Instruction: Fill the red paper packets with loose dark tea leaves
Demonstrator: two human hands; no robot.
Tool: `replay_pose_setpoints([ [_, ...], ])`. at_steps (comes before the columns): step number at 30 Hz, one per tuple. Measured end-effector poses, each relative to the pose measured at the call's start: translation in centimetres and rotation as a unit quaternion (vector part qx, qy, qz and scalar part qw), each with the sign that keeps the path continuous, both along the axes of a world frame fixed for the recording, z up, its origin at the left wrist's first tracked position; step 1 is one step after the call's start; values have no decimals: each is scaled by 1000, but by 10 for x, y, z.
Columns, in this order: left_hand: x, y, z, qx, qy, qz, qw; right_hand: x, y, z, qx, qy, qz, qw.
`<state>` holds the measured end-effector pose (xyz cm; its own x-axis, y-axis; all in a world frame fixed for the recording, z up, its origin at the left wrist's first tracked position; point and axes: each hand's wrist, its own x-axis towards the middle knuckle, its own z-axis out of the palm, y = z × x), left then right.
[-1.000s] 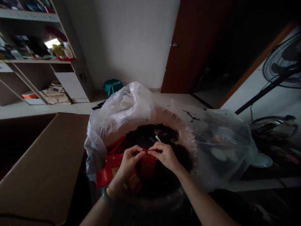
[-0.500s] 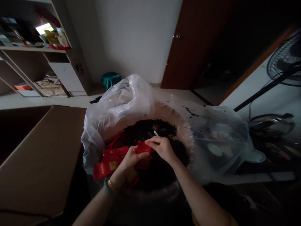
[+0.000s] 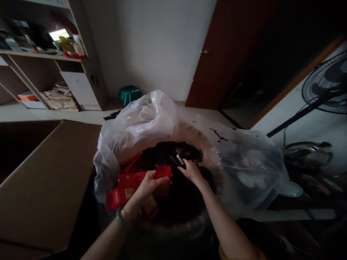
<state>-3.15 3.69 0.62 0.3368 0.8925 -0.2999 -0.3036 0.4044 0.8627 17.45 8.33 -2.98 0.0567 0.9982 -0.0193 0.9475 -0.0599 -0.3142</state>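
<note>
My left hand [image 3: 148, 187] is shut on a small red packet [image 3: 163, 172], pinching it above a large round container [image 3: 208, 153]. That container is lined with clear plastic and filled with dark crumbly material [image 3: 169, 153]. More red packets [image 3: 119, 195] with gold labels lie at its left side, under and beside my left hand. My right hand [image 3: 192, 172] is apart from the held packet, its fingertips at a small black-and-white object [image 3: 176, 160]. I cannot tell whether they grip it.
A loose clear plastic bag [image 3: 141, 122] bulges over the container's back and right side. A large cardboard box [image 3: 46, 180] stands to the left. A metal pot [image 3: 307, 155] and a standing fan [image 3: 328, 90] are at the right, with shelves [image 3: 40, 72] and a door [image 3: 227, 54] behind.
My right hand has come off the red packet and moved right toward the black-and-white object. My left hand now holds the packet alone. The view has shifted slightly.
</note>
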Motion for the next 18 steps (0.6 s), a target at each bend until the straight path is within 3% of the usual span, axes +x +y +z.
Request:
replay_pose_setpoints([
  [6,-2,0,1,17,3,-21,1000,7,4,-6,18,66,18,998],
  [11,-2,-1,6,16,1,-22,1000,5,2,0,60,111,4,992],
  [15,-3,-2,9,13,-2,-20,1000,13,-3,23,73,237,71,966],
  [18,-4,-2,7,9,-8,-23,1000,14,-14,50,50,270,152,950],
])
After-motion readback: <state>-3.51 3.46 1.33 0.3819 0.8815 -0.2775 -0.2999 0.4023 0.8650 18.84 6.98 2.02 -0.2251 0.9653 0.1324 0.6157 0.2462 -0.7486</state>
